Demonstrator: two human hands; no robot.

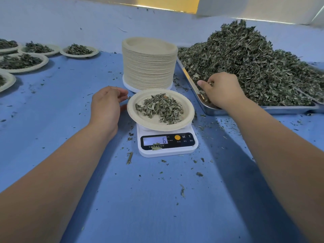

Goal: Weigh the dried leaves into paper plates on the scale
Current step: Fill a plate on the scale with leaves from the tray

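Grey-green dried leaves (160, 108) heap loosely on paper plate (133, 111).

White digital kitchen scale (167, 144) sits flat, display reading 6, with a stray leaf (156, 147) across its screen. On top of it is a round beige paper plate (140, 114) carrying a small loose pile of grey-green dried leaves (159, 107). Just behind the scale stands a tall stack of beige paper plates (149, 67). Right of the scale is the big mound of dried leaves (245, 67), and far left of it, filled plates (79, 50).

Bright, even light casts soft double shadows on the blue cloth (157, 199) (edges bow, wide-angle).
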